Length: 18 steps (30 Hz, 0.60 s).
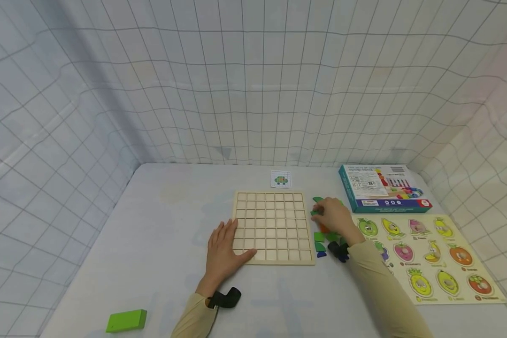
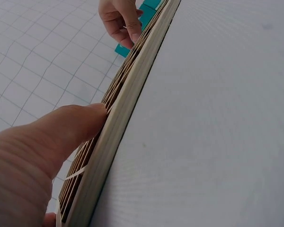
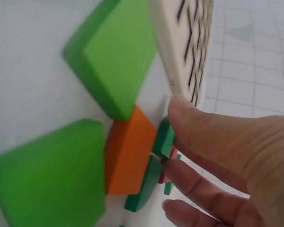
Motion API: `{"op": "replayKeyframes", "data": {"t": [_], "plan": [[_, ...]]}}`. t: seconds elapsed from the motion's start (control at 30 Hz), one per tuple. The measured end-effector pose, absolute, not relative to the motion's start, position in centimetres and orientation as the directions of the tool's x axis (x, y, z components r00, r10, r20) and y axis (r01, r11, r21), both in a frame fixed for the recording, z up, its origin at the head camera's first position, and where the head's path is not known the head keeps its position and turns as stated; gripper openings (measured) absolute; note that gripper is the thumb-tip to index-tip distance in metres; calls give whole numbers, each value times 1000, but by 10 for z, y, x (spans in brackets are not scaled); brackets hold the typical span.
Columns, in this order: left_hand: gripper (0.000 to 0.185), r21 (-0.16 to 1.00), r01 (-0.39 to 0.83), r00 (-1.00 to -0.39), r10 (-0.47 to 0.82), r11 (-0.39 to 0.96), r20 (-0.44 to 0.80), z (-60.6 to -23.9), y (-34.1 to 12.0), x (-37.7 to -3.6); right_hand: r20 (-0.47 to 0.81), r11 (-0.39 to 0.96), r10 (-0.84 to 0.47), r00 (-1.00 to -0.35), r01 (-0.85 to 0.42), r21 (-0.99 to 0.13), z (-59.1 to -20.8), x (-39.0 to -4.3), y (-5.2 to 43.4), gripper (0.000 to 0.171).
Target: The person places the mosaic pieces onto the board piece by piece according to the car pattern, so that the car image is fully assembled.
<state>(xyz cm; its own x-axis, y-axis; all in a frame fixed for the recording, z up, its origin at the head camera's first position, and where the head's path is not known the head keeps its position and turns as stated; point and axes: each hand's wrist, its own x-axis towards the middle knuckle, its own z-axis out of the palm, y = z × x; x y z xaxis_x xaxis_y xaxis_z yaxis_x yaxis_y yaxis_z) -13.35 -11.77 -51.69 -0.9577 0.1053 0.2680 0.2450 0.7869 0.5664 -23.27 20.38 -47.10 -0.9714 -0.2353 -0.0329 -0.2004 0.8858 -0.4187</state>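
A wooden grid board (image 1: 271,234) lies flat on the white table. My left hand (image 1: 223,249) rests on its left edge and lower left corner, fingers extended, with the thumb (image 2: 80,120) touching the rim in the left wrist view. Beyond the board's right side, my right hand (image 1: 334,217) pinches a small dark green piece (image 3: 164,139) between thumb and fingers. Around it lie an orange block (image 3: 130,156), a light green block (image 3: 118,61), another light green block (image 3: 52,175), and a blue piece (image 1: 321,254). The right hand and wrist strap partly hide the pile.
Behind the board lies a small card (image 1: 280,179) with a coloured pattern on a grid. A boxed toy set (image 1: 384,188) sits at the back right, with a fruit puzzle board (image 1: 439,300) in front of it. Front left is a bright green block (image 1: 126,321).
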Motion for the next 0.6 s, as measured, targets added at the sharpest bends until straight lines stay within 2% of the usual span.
{"op": "replayKeyframes", "data": {"t": [0.2,0.37,0.6], "plan": [[95,570,245,-957,100,785,274,-517,-118,-133,-68,871,-258,-964,-202,-447,-470,-234,209,19],[95,568,251,-956,110,784,272,-517,-118,-133,-101,889,-249,-963,-186,-419,-470,-238,211,17],[92,563,270,-952,127,781,280,-517,-118,-133,-104,875,-295,-950,-224,-429,-468,-244,214,17]]}}
